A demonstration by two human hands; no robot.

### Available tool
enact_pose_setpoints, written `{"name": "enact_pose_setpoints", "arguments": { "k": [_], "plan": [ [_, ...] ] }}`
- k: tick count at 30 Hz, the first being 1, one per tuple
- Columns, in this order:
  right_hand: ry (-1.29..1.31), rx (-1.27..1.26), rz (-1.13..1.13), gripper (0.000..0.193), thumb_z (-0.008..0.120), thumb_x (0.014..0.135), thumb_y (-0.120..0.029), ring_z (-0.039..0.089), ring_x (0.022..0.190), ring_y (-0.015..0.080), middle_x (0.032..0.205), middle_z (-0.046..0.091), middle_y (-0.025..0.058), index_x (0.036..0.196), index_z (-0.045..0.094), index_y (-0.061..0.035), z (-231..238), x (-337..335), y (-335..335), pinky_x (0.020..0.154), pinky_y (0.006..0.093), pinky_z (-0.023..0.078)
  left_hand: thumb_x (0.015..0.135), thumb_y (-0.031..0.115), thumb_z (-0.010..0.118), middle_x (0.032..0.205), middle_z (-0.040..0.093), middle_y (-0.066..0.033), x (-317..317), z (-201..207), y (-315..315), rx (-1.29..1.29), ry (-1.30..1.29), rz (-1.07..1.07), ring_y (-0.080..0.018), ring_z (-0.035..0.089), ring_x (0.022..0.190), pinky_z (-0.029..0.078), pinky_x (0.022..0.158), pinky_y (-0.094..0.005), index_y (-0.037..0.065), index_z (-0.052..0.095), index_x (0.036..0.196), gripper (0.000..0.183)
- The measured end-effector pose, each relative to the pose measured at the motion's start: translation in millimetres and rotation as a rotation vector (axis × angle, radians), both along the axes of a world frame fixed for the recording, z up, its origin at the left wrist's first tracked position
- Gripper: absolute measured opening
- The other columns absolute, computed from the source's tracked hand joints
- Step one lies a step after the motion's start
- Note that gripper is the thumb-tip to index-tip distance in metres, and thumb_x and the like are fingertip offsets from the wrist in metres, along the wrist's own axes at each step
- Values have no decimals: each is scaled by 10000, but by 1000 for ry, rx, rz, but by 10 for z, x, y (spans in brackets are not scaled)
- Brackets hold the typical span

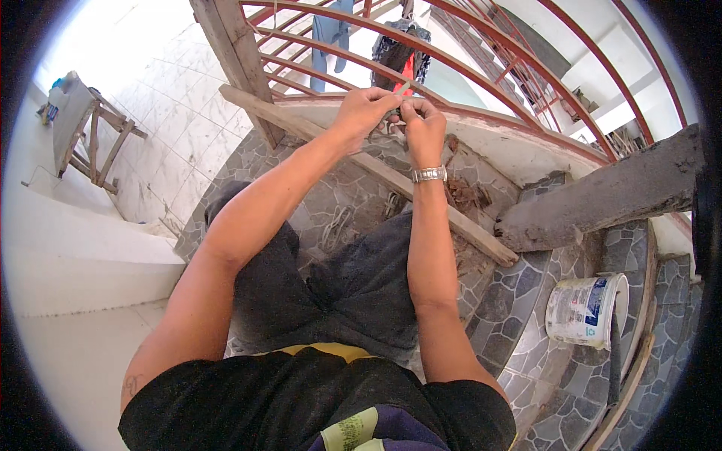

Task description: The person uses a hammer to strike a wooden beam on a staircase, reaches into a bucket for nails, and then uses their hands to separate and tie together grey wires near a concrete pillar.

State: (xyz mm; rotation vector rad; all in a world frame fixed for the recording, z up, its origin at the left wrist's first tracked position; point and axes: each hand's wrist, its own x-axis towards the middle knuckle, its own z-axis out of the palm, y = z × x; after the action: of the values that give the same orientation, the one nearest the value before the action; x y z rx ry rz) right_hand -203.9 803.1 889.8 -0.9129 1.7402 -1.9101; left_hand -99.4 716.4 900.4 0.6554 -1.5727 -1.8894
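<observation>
Both my hands meet in front of me, close to the red metal railing (466, 109). My left hand (362, 114) is closed in a pinch, its fingertips almost against those of the right. A thin pale green strip (404, 89) sticks up from the left fingertips. My right hand (425, 129), with a metal-banded watch (429, 174) on its wrist, is also closed, thumb and fingers bent together. Something small and dark shows between the hands, too small to name. Below them a wooden plank (383, 174) lies slantwise across the stone-patterned landing.
A wooden post (239, 56) rises at the railing's left end. A thick grey beam (602, 192) juts in from the right. On the steps a white bucket (579, 310) lies tipped. Broken debris (470, 192) lies by the railing's base. A wooden stand (94, 143) is far left.
</observation>
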Motion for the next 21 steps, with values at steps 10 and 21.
{"name": "enact_pose_setpoints", "arguments": {
  "k": [10,21],
  "plan": [
    [-128,-104,-86,139,615,926,-96,653,649,149,783,670,86,885,646,33,-135,-1,-71,558,282,497,889,182,680,788,636,-10,-74,-56,10,31,-2,86,-73,578,674,414,543,-228,41,651,917,147],
    [-114,-200,15,293,672,941,-259,602,803,106,910,671,26,1056,671,10,-108,-242,24,707,267,498,881,205,732,794,674,-27,62,58,-124,-88,-14,-119,-66,573,654,408,541,-215,8,692,1025,247]
  ]
}}
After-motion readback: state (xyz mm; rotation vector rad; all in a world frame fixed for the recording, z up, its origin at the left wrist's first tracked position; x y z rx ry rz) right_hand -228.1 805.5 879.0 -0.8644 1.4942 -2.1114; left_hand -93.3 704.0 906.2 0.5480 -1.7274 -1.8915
